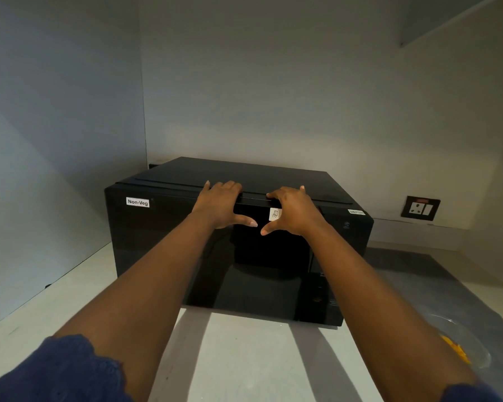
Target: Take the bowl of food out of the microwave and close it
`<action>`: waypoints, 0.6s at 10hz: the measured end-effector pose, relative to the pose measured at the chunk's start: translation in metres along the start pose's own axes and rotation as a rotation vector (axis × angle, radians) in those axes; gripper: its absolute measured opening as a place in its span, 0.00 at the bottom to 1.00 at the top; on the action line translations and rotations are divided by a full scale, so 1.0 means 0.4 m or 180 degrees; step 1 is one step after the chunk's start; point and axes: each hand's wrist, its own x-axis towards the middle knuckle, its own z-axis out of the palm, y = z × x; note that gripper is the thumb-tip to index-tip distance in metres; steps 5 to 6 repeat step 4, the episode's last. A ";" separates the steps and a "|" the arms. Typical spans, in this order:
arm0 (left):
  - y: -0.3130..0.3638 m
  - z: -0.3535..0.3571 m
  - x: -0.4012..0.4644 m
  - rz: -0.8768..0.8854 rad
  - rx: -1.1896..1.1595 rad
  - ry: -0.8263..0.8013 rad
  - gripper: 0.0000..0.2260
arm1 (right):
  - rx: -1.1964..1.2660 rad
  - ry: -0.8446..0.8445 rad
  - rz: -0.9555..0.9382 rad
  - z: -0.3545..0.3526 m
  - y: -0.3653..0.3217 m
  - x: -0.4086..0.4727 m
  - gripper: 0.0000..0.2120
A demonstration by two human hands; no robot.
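Observation:
The black microwave (163, 242) stands on the pale counter (244, 358) in the corner, and its glossy door looks shut flush with the body. My left hand (219, 207) and my right hand (294, 211) sit side by side on the door's top edge. Their fingers curl over the edge and the thumbs lie on the front glass. A clear glass bowl (468, 338) holding yellow food (455, 348) rests on the counter at the lower right, partly hidden behind my right forearm.
A "Non-Veg" label (138, 202) is stuck on the microwave's upper left. A wall socket (420, 208) sits on the wall to the right. Walls close in behind and to the left, and an overhead cabinet (447, 18) hangs at the top right.

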 end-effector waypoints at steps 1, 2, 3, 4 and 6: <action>0.007 -0.002 -0.008 -0.0064 0.0033 -0.0018 0.41 | -0.0099 -0.0010 -0.0021 0.000 -0.001 0.000 0.42; 0.015 -0.008 -0.011 -0.0147 0.0064 -0.0117 0.42 | -0.0199 -0.0055 -0.0052 0.001 -0.005 -0.005 0.42; 0.029 -0.009 -0.019 -0.0223 0.0073 -0.0301 0.42 | -0.0295 -0.0214 -0.0086 -0.001 -0.005 -0.016 0.43; 0.043 -0.024 -0.024 -0.0232 0.0353 -0.0332 0.44 | -0.0259 -0.0307 0.0003 -0.014 -0.009 -0.028 0.45; 0.043 -0.024 -0.024 -0.0232 0.0353 -0.0332 0.44 | -0.0259 -0.0307 0.0003 -0.014 -0.009 -0.028 0.45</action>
